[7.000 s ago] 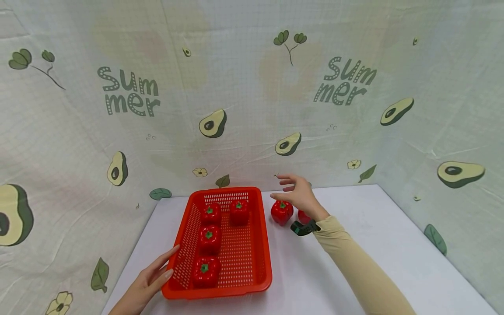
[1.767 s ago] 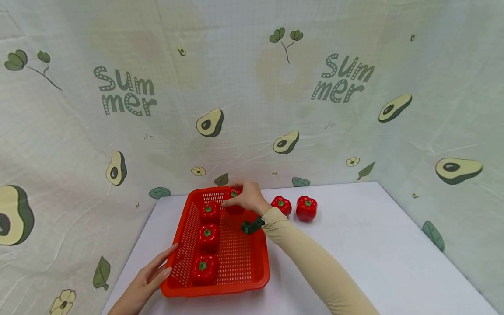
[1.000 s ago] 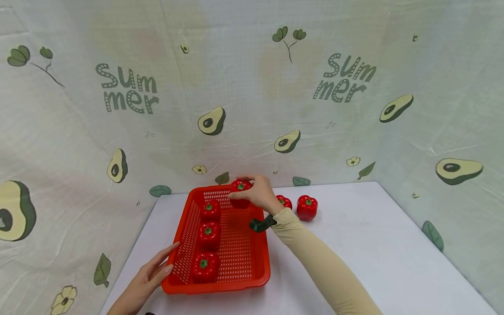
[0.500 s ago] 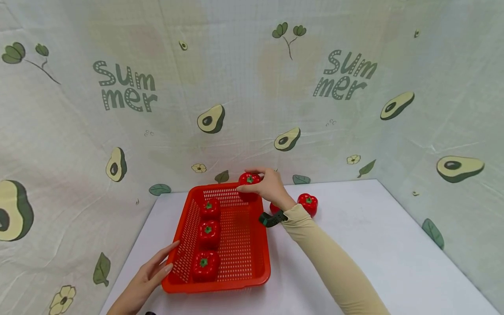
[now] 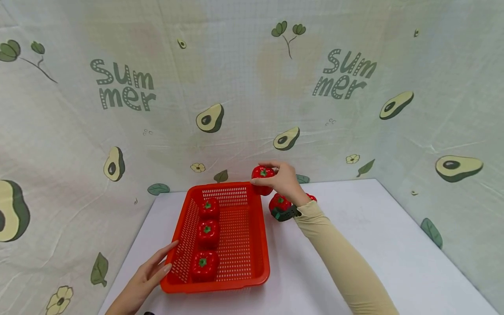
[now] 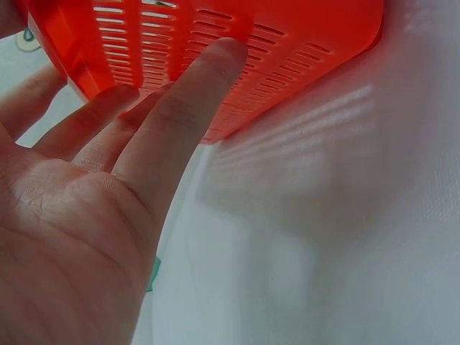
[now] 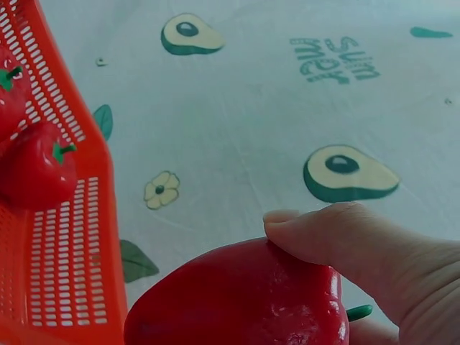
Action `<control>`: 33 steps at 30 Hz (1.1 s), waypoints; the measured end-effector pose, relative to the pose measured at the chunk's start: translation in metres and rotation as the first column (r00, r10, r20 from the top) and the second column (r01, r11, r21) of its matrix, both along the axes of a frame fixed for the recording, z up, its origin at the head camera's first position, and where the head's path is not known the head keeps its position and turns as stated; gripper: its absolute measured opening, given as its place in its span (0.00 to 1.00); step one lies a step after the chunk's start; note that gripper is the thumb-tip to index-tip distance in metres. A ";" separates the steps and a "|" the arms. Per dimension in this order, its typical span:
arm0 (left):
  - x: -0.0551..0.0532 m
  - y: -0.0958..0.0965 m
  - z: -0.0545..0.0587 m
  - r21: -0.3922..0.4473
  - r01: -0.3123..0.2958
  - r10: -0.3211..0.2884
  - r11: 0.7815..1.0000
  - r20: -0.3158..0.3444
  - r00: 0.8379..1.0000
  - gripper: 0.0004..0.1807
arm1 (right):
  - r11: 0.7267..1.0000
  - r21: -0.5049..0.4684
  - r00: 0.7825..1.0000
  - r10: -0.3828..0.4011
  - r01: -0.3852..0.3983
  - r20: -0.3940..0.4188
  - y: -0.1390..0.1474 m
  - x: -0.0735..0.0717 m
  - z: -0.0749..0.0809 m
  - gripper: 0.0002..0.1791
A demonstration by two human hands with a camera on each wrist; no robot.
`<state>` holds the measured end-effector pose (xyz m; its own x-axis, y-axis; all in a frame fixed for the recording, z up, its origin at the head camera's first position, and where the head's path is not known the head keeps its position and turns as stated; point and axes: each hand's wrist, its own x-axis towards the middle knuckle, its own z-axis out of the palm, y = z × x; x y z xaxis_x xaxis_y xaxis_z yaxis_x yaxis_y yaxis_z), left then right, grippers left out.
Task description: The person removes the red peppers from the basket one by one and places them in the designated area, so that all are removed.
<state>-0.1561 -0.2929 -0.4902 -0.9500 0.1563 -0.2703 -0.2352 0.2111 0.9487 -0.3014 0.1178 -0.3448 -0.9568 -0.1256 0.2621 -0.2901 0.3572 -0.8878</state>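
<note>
My right hand (image 5: 285, 181) grips a red bell pepper (image 5: 262, 175) with a green stem, holding it at the far right corner of the red basket (image 5: 261, 280). In the right wrist view, the thumb presses the held pepper (image 7: 244, 295) near its stem end. Three more red bell peppers stand in a row along the basket's left side, the nearest pepper (image 5: 204, 266) at the front. My left hand (image 5: 147, 275) touches the basket's left side near its front corner. In the left wrist view, its straight fingers (image 6: 180, 122) lie against the slotted outer wall.
Just right of the basket, a red pepper (image 5: 278, 202) stands on the white table (image 5: 370, 236), partly behind the watch strap. Another red pepper (image 5: 311, 197) shows barely past the right wrist. A cloth backdrop (image 5: 244, 78) with avocado prints rises behind and at both sides.
Earlier a fourth pepper stood at the basket's far right. My right hand has taken hold of it, lifted it and carried it right to the rim. The left hand has stayed at the basket.
</note>
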 end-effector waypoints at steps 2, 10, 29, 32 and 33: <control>0.000 0.000 0.000 0.003 0.001 -0.001 1.000 -0.002 1.000 0.33 | 1.000 0.006 1.000 -0.021 0.021 -0.002 0.006 0.000 0.001 0.31; 0.002 -0.001 0.000 -0.011 0.016 -0.016 1.000 -0.020 1.000 0.32 | 0.996 0.006 0.996 -0.092 0.092 0.016 0.030 0.003 0.007 0.31; 0.000 -0.002 -0.002 0.008 0.004 -0.004 1.000 -0.016 1.000 0.32 | 0.980 0.076 0.983 -0.183 0.183 0.003 0.084 0.009 0.004 0.36; 0.001 -0.001 -0.002 0.011 0.006 -0.005 1.000 -0.023 1.000 0.32 | 0.977 0.086 0.980 -0.197 0.196 0.006 0.093 0.008 0.003 0.37; 0.001 -0.001 -0.001 0.011 0.003 -0.002 1.000 -0.021 1.000 0.32 | 0.976 0.089 0.979 -0.202 0.200 0.008 0.096 0.008 0.002 0.37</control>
